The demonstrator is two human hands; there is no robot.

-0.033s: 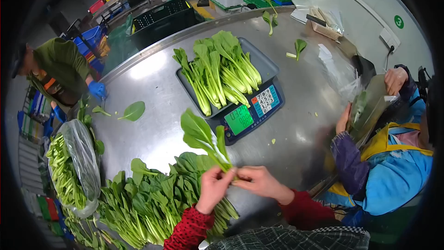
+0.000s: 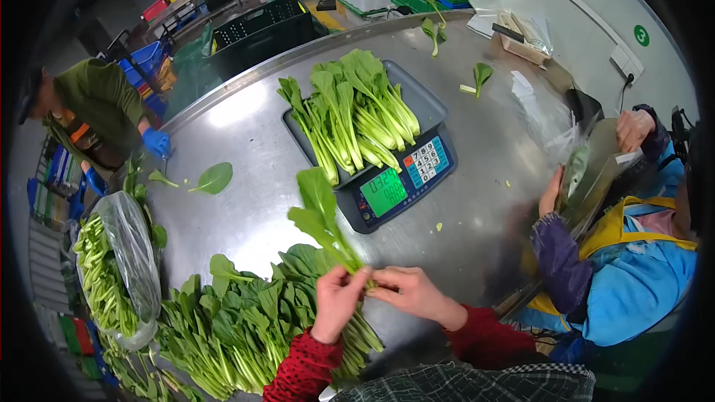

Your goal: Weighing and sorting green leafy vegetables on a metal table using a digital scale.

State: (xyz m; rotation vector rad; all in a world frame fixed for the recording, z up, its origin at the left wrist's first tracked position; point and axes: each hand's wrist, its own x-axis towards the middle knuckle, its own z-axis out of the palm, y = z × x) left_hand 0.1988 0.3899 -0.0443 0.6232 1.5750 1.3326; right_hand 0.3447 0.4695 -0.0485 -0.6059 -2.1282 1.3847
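Observation:
My left hand [image 2: 339, 298] and my right hand [image 2: 398, 290] meet low in the centre, both closed on the stem end of a leafy green [image 2: 320, 219], its leaves pointing up toward the scale. Under and left of my left hand lies a large pile of leafy greens [image 2: 234, 327]. Beyond my hands stands a digital scale [image 2: 436, 156] with a lit display, its grey tray [image 2: 421, 93] holding bunches of pale-stalked greens [image 2: 342, 112].
A bag of greens [image 2: 123, 268] lies left on the steel table [image 2: 484, 201], beside a co-worker in green with blue gloves [image 2: 156, 141]. A co-worker in blue [image 2: 625, 283] handles a clear bag at right. Behind are crates [image 2: 261, 37] and a small basket [image 2: 525, 45].
Both my hands have shifted slightly left with the held green, and its leaves have turned and tilted a little up and to the left.

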